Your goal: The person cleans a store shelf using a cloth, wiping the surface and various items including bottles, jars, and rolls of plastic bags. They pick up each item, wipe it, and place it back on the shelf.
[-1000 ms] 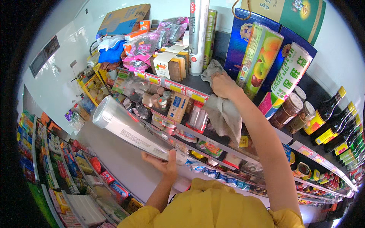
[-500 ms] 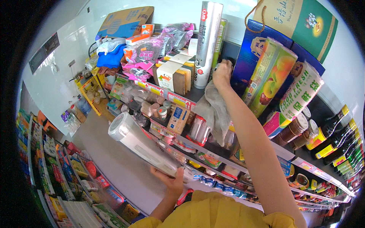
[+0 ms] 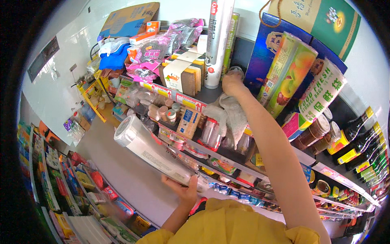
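My left hand (image 3: 183, 190) is closed round the lower end of a thick white roll in clear wrap (image 3: 152, 151), which slants up to the left in front of the shelf. On the top shelf, my right hand (image 3: 233, 83) is closed on a grey cloth (image 3: 232, 116). The cloth hangs from it over the shelf's front edge, and some of its fingers are hidden. Left of that hand a tall silver-white roll (image 3: 218, 44) stands upright, with a slim green box (image 3: 231, 42) behind it. To the right leans a green box with fruit pictures (image 3: 286, 75).
Brown sponges in a paper band (image 3: 183, 77) and pink-purple packets (image 3: 156, 51) sit left on the top shelf. A blue box (image 3: 260, 53), a storage-bag roll (image 3: 323, 89), jars (image 3: 310, 134) and dark bottles (image 3: 345, 142) stand right. Another stocked shelf (image 3: 81, 183) is at the lower left.
My right hand has drawn slightly nearer and to the left along the shelf with the cloth. The white roll stays in my left hand, barely shifted.
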